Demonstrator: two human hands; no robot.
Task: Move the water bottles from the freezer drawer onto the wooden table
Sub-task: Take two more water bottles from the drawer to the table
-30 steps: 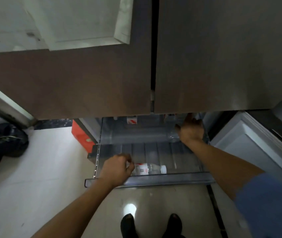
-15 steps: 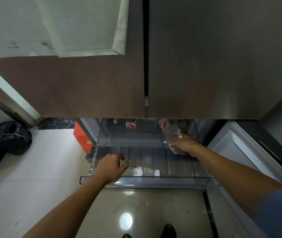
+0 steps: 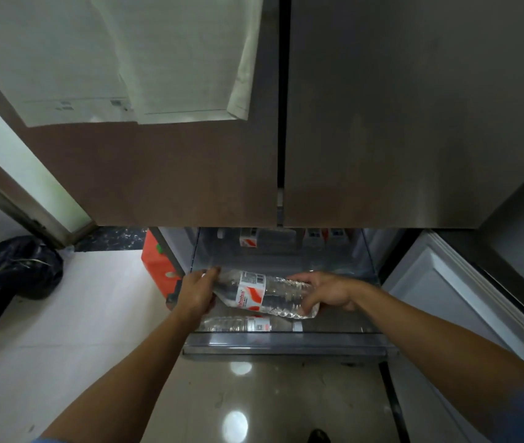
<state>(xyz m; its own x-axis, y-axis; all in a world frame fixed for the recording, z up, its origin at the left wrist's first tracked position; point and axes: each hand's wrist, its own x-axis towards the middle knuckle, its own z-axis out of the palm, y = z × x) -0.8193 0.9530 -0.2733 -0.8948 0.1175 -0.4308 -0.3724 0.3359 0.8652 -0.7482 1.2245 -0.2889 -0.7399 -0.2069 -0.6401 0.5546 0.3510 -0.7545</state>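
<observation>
Gripped at both ends: left hand (image 3: 197, 294) and right hand (image 3: 327, 292) hold water bottle (image 3: 254, 294) horizontal above freezer drawer (image 3: 286, 346); second bottle (image 3: 241, 324) lies inside.

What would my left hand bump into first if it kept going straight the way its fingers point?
The held water bottle: your left hand is holding its neck end. Past that, likely the freezer drawer's clear inner wall, though depth is unclear.

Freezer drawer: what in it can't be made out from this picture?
Head view only.
- Back bottles: fridge doors hide most of them; count unclear.
- Held bottle: cap end hidden by left hand, base partly by right hand.
- Its label: print too small.
- Wooden table: outside the frame.
</observation>
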